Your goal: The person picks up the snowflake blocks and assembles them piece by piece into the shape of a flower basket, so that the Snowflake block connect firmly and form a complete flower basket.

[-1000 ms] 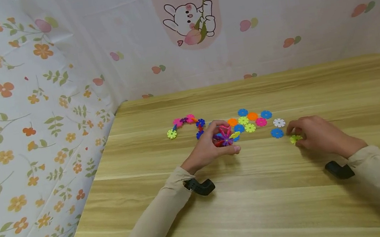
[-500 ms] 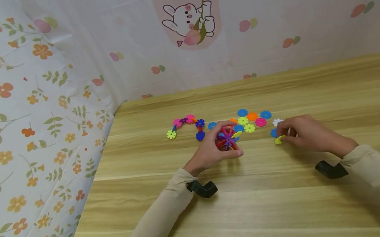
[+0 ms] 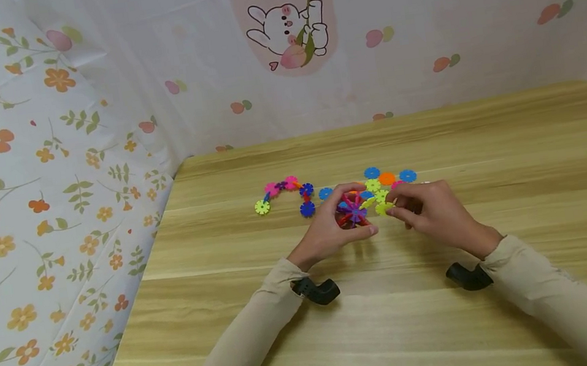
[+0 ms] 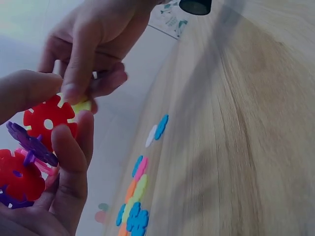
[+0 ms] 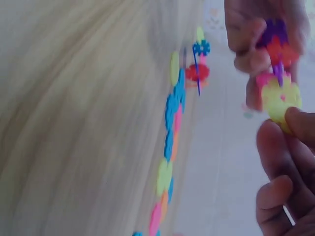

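Observation:
My left hand [image 3: 324, 228] grips a cluster of interlocked plastic snowflake discs [image 3: 355, 214] above the table. Red, purple and pink discs show in it, with a yellow one sticking out toward the right. Thumb and fingers curl around the cluster; in the left wrist view a red disc [image 4: 37, 118] faces the camera. Close by on the right, my right hand [image 3: 436, 207] pinches a yellow-green disc [image 3: 382, 209] between thumb and fingertips. The right wrist view shows a yellow disc [image 5: 275, 103] at the right fingertips, right against the cluster.
A curved chain of joined discs [image 3: 291, 182] lies on the wooden table [image 3: 400, 317] left of the hands. Behind the hands lie several loose discs, including an orange disc [image 3: 387, 179] and a blue disc [image 3: 407, 175]. Patterned cloth [image 3: 188, 61] hangs beyond the table's far edge.
The right hand has moved left across the table with the yellow-green disc, up beside the cluster. The left hand has shifted slightly right and still holds the cluster.

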Demonstrator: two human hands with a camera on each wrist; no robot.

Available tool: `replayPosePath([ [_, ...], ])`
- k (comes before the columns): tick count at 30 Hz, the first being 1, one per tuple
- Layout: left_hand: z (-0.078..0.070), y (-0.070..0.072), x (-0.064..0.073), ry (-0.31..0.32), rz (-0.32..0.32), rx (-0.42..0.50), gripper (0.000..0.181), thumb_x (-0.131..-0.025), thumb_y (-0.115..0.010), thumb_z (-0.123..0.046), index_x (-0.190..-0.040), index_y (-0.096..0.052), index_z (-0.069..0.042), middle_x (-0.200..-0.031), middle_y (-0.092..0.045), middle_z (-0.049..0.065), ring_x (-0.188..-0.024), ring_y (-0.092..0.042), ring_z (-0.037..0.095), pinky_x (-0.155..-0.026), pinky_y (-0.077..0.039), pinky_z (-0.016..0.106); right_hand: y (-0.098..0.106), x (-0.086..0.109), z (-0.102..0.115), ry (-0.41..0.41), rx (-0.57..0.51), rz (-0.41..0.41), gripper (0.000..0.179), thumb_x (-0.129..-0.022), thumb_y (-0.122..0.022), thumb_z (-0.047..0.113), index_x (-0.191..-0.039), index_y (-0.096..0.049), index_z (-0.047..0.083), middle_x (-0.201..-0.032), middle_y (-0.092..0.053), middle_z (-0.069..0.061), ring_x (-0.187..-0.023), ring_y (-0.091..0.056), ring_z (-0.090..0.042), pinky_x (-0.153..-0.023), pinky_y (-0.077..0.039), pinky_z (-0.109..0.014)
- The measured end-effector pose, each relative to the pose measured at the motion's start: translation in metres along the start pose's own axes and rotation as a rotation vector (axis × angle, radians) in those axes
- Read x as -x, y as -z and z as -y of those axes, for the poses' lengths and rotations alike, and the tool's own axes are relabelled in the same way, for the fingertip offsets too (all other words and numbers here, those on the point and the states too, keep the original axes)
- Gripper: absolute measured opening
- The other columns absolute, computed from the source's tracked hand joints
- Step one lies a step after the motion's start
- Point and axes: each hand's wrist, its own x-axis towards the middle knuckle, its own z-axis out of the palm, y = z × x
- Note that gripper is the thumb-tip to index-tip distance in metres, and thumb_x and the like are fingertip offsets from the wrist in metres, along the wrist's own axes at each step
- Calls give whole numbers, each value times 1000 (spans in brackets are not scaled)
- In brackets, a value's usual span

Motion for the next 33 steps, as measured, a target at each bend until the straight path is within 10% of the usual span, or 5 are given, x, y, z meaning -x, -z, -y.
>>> replayPosePath([
  [20,-11,-7,-2,9,23,150,62,-93,-72,-20,-145,-40,-31,-138,-49,7,-104,-62,16,-87,-59,30,-18,-1,22,179,16,-248,22,-72,-81,-13,-84,-70,0,-67,-63,-1,-58,-44,-3,-54,-40,-11],
  [33,-6,-11,4,27,32,103,63,-92,-73,-22,-146,-41,-31,-129,-54,8,-96,-61,13,-84,-57,27,-24,0,24,170,21,-191,21,-73,-81,-11,-79,-67,4,-64,-62,1,-56,-46,0,-52,-40,-11],
])
